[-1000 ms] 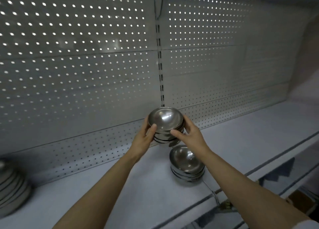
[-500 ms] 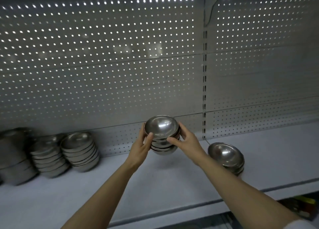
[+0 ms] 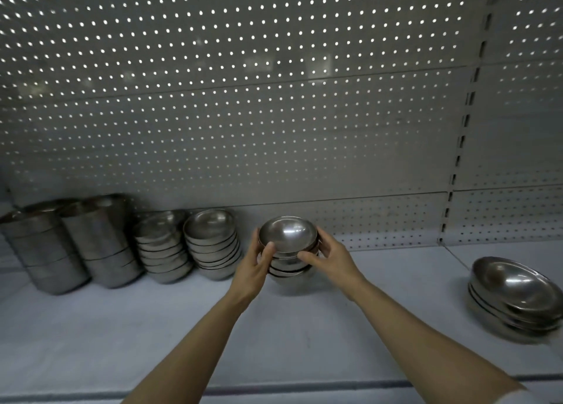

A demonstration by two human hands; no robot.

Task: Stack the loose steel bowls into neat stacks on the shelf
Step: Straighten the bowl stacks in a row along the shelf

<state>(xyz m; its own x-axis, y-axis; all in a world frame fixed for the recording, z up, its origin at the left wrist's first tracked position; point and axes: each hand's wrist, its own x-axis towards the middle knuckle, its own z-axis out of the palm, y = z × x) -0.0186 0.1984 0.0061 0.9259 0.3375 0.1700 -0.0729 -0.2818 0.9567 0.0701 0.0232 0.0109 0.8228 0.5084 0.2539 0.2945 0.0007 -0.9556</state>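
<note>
Small stack of steel bowls (image 3: pixel 288 245), upright, mid-shelf (image 3: pixel 122 336); another stack (image 3: pixel 515 297) far right.

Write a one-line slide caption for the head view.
Both hands, left and right, hold a small stack of steel bowls at the shelf, beside taller bowl stacks.

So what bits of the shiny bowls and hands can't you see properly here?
Head view only:
- Small stack of round steel bowls between both hands: left hand and right hand cover its sides, so the count is unclear; whether it touches the pale shelf is unclear too.
- Steel bowl stack at far right: cut by the edge.
- Tall steel containers at far left: blurred, dim.
</note>
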